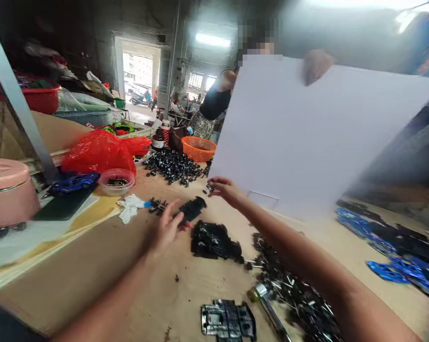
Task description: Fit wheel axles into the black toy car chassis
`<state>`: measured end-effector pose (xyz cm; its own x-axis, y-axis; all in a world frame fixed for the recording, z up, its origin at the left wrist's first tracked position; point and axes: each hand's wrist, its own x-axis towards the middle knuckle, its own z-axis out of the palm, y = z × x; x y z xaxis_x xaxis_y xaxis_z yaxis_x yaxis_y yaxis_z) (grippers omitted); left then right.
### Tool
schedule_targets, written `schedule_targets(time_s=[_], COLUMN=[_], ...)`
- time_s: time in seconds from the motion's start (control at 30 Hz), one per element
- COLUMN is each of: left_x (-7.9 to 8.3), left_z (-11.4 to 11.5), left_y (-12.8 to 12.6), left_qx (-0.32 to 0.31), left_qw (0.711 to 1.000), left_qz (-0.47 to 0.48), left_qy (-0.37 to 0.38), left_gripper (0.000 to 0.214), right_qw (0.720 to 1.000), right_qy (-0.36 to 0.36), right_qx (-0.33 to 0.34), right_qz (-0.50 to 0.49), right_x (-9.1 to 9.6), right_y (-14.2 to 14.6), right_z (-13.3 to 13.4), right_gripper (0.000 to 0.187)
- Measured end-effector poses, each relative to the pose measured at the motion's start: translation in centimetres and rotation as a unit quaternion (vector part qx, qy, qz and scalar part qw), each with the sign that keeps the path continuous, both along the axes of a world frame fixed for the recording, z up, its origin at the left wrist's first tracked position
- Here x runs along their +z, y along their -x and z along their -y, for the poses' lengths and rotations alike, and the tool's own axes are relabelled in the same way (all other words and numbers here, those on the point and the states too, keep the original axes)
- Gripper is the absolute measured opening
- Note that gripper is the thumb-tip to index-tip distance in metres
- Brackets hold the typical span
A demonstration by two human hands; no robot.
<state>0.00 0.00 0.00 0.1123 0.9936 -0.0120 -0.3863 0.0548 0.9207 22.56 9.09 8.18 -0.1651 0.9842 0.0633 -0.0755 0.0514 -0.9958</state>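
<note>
My left hand (166, 231) grips a black plastic toy car chassis (192, 210) by its near end, above the wooden bench. My right hand (226, 190) reaches across and pinches a small dark part (209, 188) in its fingertips. Just beyond it lies a heap of black toy wheels and axles (173, 166). Black chassis pieces (214, 242) sit between my hands, and a loose pile of dark parts (296, 294) lies under my right forearm. A screwdriver (267, 304) and a metal-coloured chassis (228, 320) lie near the bench's front.
A co-worker's hand (317, 66) holds a large white board (289, 133) upright over the bench. Blue toy car bodies (396, 263) lie at right. A white glove (130, 208), clear bowl (116, 181), red bag (102, 152), orange basket (199, 148) and pink pot (8, 192) stand around.
</note>
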Motion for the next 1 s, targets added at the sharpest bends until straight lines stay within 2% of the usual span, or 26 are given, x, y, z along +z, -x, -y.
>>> schedule_targets(time_s=[0.1, 0.2, 0.27, 0.37, 0.43, 0.5, 0.7, 0.77, 0.83, 0.93, 1.0], left_x=[1.1, 2.4, 3.2, 4.2, 4.6, 4.8, 4.9, 4.9, 4.8, 4.9, 4.9], left_z=[0.3, 1.6, 3.1, 5.8, 7.2, 8.3, 9.7, 9.7, 9.8, 9.8, 9.7], left_y=[-0.1, -1.1, -2.4, -4.5, -5.7, -6.6, -8.0, -8.5, -9.0, -9.5, -9.5], left_qx=[-0.005, -0.029, -0.072, -0.178, -0.228, -0.247, -0.225, -0.213, -0.214, -0.253, -0.281], left_qw=[0.998, 0.994, 0.988, 0.972, 0.961, 0.958, 0.969, 0.971, 0.969, 0.958, 0.950], left_qz=[-0.019, -0.052, -0.077, -0.098, -0.097, -0.091, -0.083, -0.088, -0.100, -0.103, -0.094], left_qy=[-0.052, -0.096, -0.115, -0.120, -0.121, -0.116, -0.054, -0.057, -0.068, -0.088, -0.098], left_gripper=[0.062, 0.058, 0.059, 0.056, 0.053, 0.051, 0.056, 0.056, 0.055, 0.051, 0.047], right_qw=[1.000, 0.999, 1.000, 0.999, 0.999, 0.999, 0.999, 0.998, 0.992, 0.958, 0.938], right_qy=[-0.013, -0.024, -0.019, 0.006, 0.014, 0.017, 0.015, -0.015, -0.077, -0.175, -0.206], right_qx=[-0.014, -0.018, -0.007, 0.024, 0.021, -0.001, -0.044, -0.065, -0.096, -0.154, -0.186], right_qz=[-0.011, -0.012, 0.004, 0.036, 0.039, 0.030, -0.026, -0.018, 0.043, 0.169, 0.206], right_x=[0.3, 0.4, 0.5, 0.7, 0.7, 0.6, -0.4, -0.9, -1.3, -1.5, -1.2], right_y=[-1.3, -2.1, -2.3, -2.5, -2.6, -2.9, -4.0, -4.3, -4.6, -5.4, -6.0], right_z=[5.5, 10.9, 14.1, 17.7, 19.1, 20.1, 22.5, 23.3, 24.0, 25.2, 26.2], right_gripper=[0.040, 0.035, 0.033, 0.033, 0.038, 0.042, 0.047, 0.049, 0.042, 0.021, 0.016])
